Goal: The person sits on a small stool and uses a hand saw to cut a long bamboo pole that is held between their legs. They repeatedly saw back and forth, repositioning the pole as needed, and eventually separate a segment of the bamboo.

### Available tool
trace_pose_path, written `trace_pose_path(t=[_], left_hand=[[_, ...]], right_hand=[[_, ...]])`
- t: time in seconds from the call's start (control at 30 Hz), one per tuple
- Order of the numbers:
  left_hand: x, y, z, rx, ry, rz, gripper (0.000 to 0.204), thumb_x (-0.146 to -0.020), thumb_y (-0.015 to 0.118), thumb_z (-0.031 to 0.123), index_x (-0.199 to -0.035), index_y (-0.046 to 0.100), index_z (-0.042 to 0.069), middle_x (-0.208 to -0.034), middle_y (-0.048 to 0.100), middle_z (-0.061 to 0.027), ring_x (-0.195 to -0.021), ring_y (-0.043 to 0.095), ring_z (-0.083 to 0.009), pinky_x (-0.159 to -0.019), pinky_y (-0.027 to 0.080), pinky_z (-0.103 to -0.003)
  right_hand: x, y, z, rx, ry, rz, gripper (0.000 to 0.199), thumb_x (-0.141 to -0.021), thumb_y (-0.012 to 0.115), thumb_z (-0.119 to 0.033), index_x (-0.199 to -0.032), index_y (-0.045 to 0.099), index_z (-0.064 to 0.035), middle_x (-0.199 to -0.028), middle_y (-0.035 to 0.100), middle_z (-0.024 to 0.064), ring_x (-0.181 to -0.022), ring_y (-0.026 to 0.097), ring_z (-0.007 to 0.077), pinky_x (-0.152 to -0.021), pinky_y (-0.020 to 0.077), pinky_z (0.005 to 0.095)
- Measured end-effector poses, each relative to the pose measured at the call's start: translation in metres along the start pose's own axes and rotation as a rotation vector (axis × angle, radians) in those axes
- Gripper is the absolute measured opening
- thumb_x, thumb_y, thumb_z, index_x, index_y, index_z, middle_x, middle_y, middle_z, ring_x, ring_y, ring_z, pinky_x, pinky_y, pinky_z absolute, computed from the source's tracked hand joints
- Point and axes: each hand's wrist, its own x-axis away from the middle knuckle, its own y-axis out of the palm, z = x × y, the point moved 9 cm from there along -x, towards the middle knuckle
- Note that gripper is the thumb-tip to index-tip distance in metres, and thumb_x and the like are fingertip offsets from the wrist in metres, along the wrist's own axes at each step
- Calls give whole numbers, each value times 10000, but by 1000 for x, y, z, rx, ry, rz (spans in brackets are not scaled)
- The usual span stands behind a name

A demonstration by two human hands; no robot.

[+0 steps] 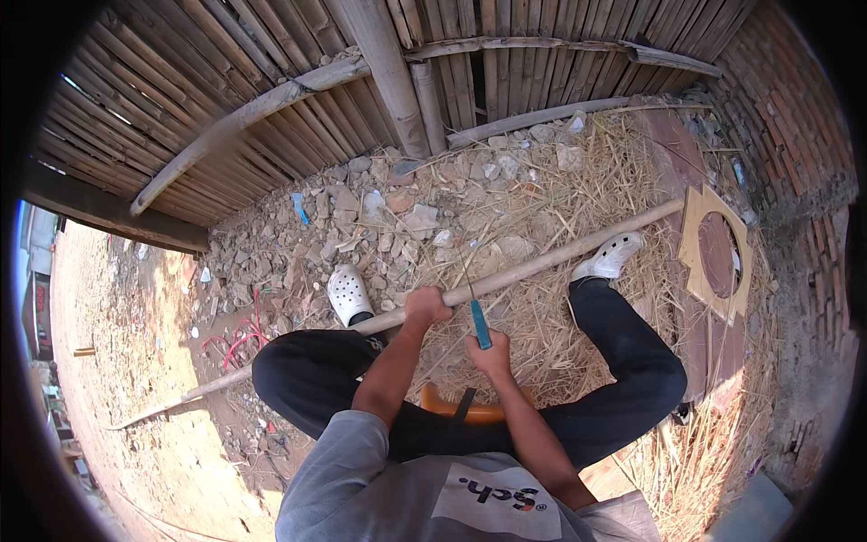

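A long wooden pole point(560, 257) runs slantwise across my legs, from the lower left up to the right. My left hand point(427, 305) is wrapped round it near its middle. Just right of that, my right hand point(489, 353) is closed on a teal-handled tool point(480, 325). The tool's thin, narrow blade reaches up across the pole; whether it is a saw or a knife I cannot tell. The pole lies over my left thigh, and its right end is close to a cut-out piece of board point(691, 239) with a large round hole.
Straw point(596, 172) and broken stones point(406, 203) cover the ground around my white clogs point(348, 294). A slatted bamboo wall point(542, 81) stands ahead, a brick wall point(795, 117) on the right. Red cord point(248, 339) lies at left. Something orange point(488, 414) shows beneath me.
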Motion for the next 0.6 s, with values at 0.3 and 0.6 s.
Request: trace_pose_path(t=[0.3,0.6], left_hand=[[14,-17,2,-1,-5,19,438,-652,663,365,-1005,724,113,-994,706,-147,-935,684,-296,-820,545,-398],[10,-21,-14,-17,-39,-15,423,-636,670,340,-973,730,92,-986,710,-150,-927,688,-291,-812,550,-389]], right_hand=[[108,-52,3,89,-83,-21,217,-752,668,-157,-645,560,-1,-522,511,54,-493,505,104,-492,426,323],[117,-51,-9,20,-121,-29,230,-753,670,-117,-607,533,-3,-499,489,25,-475,470,80,-478,417,315]])
